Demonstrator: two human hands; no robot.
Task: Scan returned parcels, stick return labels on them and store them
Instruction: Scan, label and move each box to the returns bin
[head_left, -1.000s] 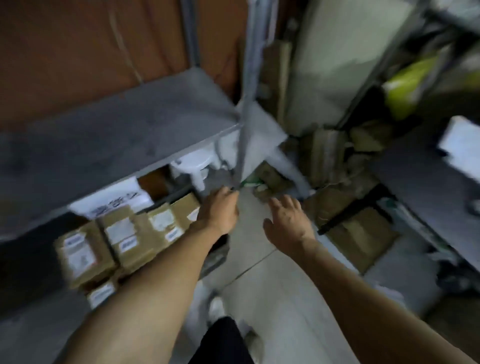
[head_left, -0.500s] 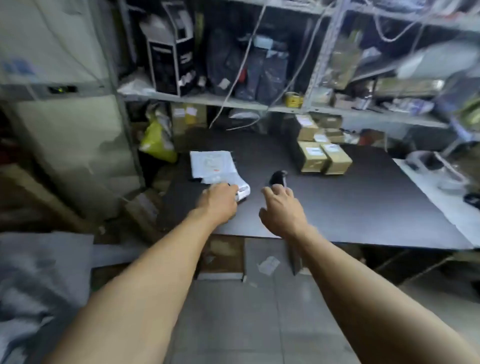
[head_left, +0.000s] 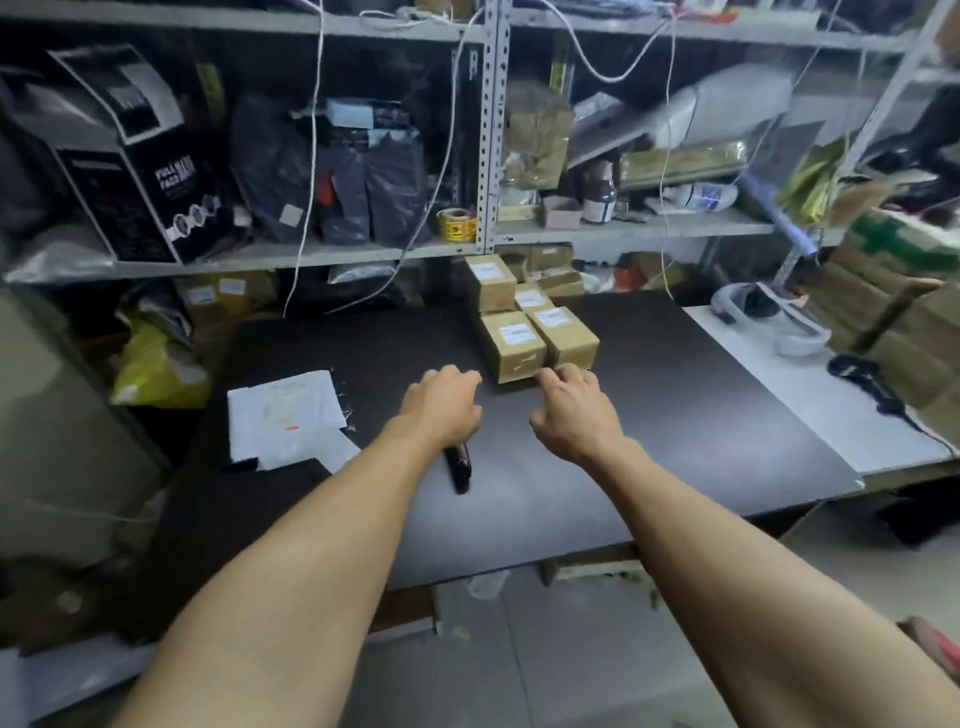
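Several brown cardboard parcels (head_left: 511, 345) with white labels stand in a cluster at the back middle of the black table (head_left: 649, 415). My left hand (head_left: 441, 405) and my right hand (head_left: 574, 410) hover just in front of the nearest two parcels, fingers loosely curled and holding nothing. A black handheld scanner (head_left: 458, 467) lies on the table, partly hidden under my left wrist. A sheet of white return labels (head_left: 285, 413) lies at the table's left.
Metal shelves (head_left: 363, 254) behind the table hold bags, boxes, a yellow tape roll (head_left: 456, 224) and hanging cables. A white side table (head_left: 810, 400) at the right carries a headset and a black cable. Stacked cartons (head_left: 893, 306) stand at the far right.
The view swung from the storage shelf and floor to the black table. Both hands moved forward over the table toward the cardboard parcels, past the scanner.
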